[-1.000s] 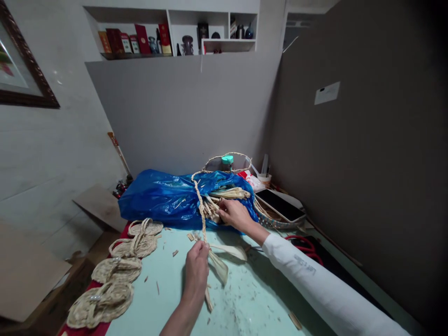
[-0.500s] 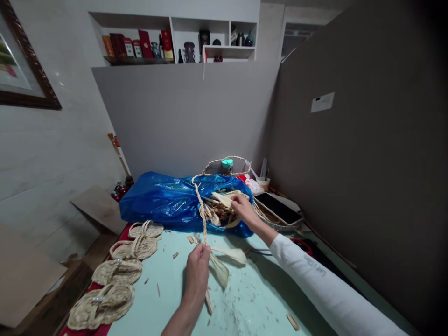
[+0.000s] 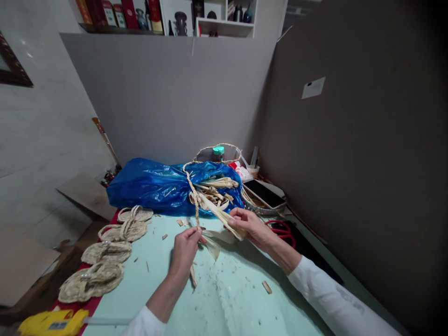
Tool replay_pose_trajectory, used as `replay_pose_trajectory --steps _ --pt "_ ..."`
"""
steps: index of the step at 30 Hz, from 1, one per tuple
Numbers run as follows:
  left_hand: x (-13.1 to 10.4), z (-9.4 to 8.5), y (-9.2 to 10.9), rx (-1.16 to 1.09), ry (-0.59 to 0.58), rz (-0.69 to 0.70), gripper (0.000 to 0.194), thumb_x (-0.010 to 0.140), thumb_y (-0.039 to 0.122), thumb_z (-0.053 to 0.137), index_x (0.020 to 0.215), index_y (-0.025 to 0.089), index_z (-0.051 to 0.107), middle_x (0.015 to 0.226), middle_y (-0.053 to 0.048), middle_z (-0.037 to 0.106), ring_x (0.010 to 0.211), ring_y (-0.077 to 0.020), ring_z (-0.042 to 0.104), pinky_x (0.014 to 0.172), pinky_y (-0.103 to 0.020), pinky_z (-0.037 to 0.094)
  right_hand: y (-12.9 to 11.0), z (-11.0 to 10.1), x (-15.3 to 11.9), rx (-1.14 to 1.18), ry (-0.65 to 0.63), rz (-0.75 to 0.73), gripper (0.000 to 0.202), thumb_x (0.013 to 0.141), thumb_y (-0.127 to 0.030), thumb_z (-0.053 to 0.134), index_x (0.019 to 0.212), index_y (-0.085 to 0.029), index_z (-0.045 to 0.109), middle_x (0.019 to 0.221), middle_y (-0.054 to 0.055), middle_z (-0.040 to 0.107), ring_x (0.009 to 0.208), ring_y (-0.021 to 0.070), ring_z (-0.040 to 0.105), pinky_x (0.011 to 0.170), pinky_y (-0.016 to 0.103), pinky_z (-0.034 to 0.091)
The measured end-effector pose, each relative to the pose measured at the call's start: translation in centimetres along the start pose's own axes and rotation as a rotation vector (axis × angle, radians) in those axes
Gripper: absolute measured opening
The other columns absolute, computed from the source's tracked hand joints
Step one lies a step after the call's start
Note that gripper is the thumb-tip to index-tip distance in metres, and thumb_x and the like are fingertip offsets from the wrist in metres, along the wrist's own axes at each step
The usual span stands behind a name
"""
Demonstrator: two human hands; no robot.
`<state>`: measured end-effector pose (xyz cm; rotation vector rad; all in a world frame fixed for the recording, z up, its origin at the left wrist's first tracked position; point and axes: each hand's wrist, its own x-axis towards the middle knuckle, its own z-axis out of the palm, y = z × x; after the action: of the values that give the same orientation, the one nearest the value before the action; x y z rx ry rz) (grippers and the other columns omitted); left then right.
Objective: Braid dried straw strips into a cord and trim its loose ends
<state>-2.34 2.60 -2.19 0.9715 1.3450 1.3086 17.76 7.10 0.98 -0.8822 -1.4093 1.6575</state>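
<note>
My left hand is closed, pinching the lower end of a braided husk cord. Loose pale husk ends fan out to the right below the pinch. The cord runs up over a blue plastic bag and loops behind it. In my right hand is a strip of dried husk, gripped near its lower end and slanting up toward the bag's mouth. More husks stick out of the bag's opening.
Woven straw sandals line the left edge on a red cloth. A yellow glue gun lies at lower left. Red-handled scissors are right of my right hand, below a basket holding a phone. Husk scraps dot the table.
My right hand has come back from the bag's opening toward me, drawing a husk strip along. My left hand keeps its pinch on the cord. The view has tilted down, bringing the glue gun into sight.
</note>
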Motion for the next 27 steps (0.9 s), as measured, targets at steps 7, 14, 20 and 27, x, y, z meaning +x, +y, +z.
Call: replay_pose_trajectory --steps 7,14,20,27 --pt "-1.1 1.3 0.6 -0.11 -0.11 -0.074 0.027 0.068 0.036 0.07 0.077 0.013 0.059 0.054 0.004 0.052 0.036 -0.0005 0.022 0.038 -0.019 0.007 2.7 1.5 -0.5 -0.141 0.077 -0.086 0.032 0.074 -0.041 0.071 0.081 -0.02 0.047 0.067 -0.004 0.052 0.058 0.0112 0.048 0.054 0.023 0.033" --pt "-1.5 2.0 0.7 -0.175 -0.236 -0.06 0.027 0.075 0.035 0.07 0.082 0.012 0.059 0.061 0.001 0.058 0.037 0.0009 0.022 0.038 -0.019 0.008 2.1 3.5 -2.1 -0.591 0.233 -0.206 0.021 0.083 -0.031 0.057 0.071 -0.02 0.044 0.061 -0.004 0.047 0.058 0.0115 0.04 0.056 0.026 0.031" --pt "-1.4 1.5 0.8 -0.124 -0.184 -0.052 0.026 0.072 0.034 0.073 0.075 0.011 0.06 0.052 0.005 0.05 0.037 0.0004 0.023 0.039 -0.018 0.008 2.3 3.6 -2.1 -0.508 -0.001 -0.212 0.027 0.083 -0.034 0.059 0.066 -0.018 0.046 0.068 -0.001 0.05 0.067 0.0126 0.044 0.061 0.026 0.032" --pt "-1.6 1.3 0.9 -0.124 -0.16 -0.069 0.027 0.071 0.034 0.074 0.075 0.013 0.058 0.052 0.006 0.049 0.038 0.0003 0.023 0.039 -0.018 0.008 2.2 2.9 -1.9 -0.058 0.006 -0.05 0.028 0.078 -0.041 0.067 0.076 -0.016 0.055 0.068 -0.002 0.049 0.063 0.0108 0.041 0.058 0.025 0.03"
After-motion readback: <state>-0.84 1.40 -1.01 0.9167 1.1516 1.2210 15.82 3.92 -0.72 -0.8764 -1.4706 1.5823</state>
